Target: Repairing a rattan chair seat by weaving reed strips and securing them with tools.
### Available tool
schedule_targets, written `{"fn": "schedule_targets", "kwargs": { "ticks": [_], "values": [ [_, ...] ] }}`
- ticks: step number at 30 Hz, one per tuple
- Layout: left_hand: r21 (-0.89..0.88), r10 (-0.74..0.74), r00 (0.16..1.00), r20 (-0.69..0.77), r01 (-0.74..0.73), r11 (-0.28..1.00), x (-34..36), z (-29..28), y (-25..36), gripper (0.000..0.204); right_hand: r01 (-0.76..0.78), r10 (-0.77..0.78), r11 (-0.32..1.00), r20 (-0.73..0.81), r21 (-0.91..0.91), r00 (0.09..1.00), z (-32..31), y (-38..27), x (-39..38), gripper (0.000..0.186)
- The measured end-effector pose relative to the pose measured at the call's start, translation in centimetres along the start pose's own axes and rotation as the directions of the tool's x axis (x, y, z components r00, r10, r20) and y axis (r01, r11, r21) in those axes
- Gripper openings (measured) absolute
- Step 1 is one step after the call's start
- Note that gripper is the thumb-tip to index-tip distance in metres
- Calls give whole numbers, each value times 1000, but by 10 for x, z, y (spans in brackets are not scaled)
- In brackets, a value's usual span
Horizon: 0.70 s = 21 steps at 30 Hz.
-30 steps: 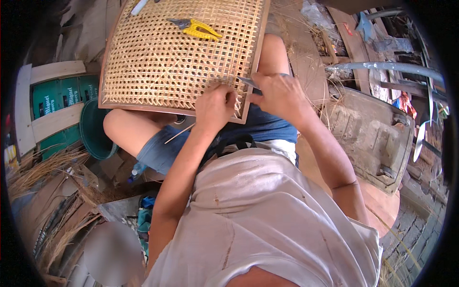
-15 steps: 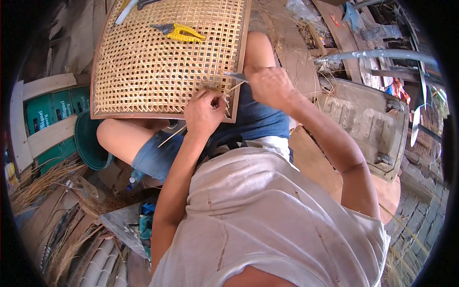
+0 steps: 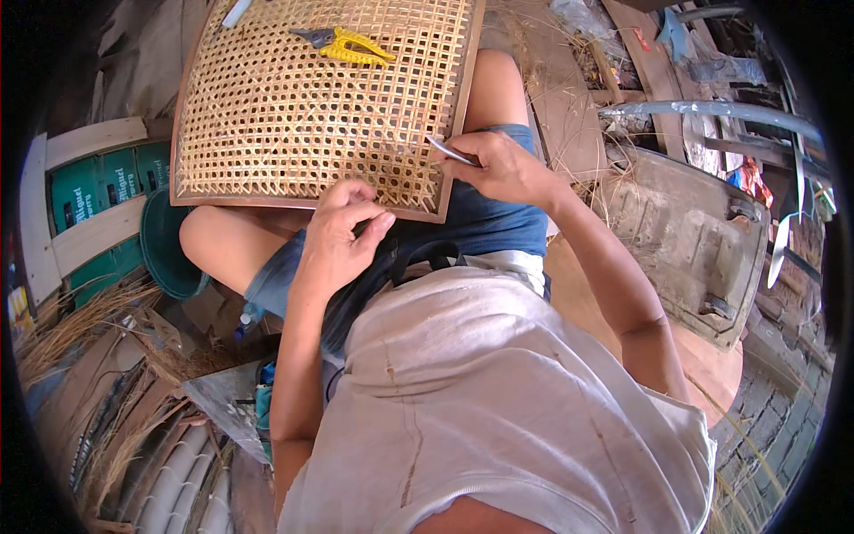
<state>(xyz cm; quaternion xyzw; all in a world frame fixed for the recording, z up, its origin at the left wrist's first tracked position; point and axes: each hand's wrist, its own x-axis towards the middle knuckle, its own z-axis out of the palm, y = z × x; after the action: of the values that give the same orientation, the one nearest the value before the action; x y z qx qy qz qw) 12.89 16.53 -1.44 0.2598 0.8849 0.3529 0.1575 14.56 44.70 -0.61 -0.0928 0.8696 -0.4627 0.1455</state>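
A woven cane panel (image 3: pixel 267 116) in a brown wooden frame lies across my lap. My right hand (image 3: pixel 503 166) grips a knife (image 3: pixel 450 151) at the panel's right edge, its narrow blade pointing up and left over the weave. Its handle is hidden in my fist. My left hand (image 3: pixel 342 233) is over the near edge of the frame, its fingers loosely bent and the thumb apart, with nothing visible between them. Yellow-handled pruning shears (image 3: pixel 347 46) rest on the far part of the weave. Beyond them is a pale-handled tool (image 3: pixel 237 13), cut off by the picture's top.
On the left stand green crates (image 3: pixel 111 198) behind pale boards, and a dark green bucket (image 3: pixel 169 254). Loose dry fibres (image 3: pixel 89 334) lie below them. A worn beige plastic panel (image 3: pixel 680 236) lies to the right, near a grey pipe (image 3: pixel 712 109).
My left hand has drawn back left and toward me, its fingers loosened; the thin cane strip no longer shows at it. My right hand with the knife has shifted slightly right and nearer.
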Motion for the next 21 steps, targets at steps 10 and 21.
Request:
{"fn": "schedule_targets", "kwargs": {
  "ticks": [10,21],
  "values": [
    [-487,68,997,-41,-79,870,16,34,-15,41,-41,66,986,157,-161,985,17,19,42,31],
    [-616,-24,994,-102,-44,787,1,28,-22,42,17,23,972,166,-233,986,20,21,40,32]
  ]
}}
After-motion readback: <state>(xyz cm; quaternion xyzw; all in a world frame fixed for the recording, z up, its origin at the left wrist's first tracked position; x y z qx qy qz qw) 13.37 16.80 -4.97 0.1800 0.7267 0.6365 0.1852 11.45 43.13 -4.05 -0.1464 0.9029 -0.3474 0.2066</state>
